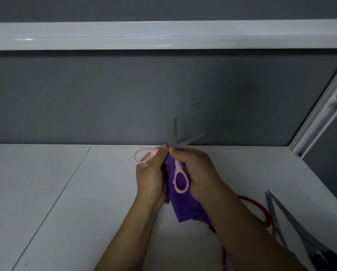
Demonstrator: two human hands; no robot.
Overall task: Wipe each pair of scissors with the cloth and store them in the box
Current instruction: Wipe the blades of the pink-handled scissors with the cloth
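Pink-handled scissors (180, 180) are held above the white table, blades spread apart and pointing up toward the grey wall. My left hand (151, 177) grips one pink handle loop at the left. My right hand (196, 173) holds a purple cloth (185, 208) bunched around the base of the blades; the other pink loop hangs down in front of the cloth. The cloth's lower end drapes toward the table. No box is in view.
Red-handled scissors (259, 210) lie on the table behind my right forearm. More steel scissors (281, 220) with long blades lie at the right edge. A white frame (320, 112) runs along the right; the white table (66, 192) stretches left.
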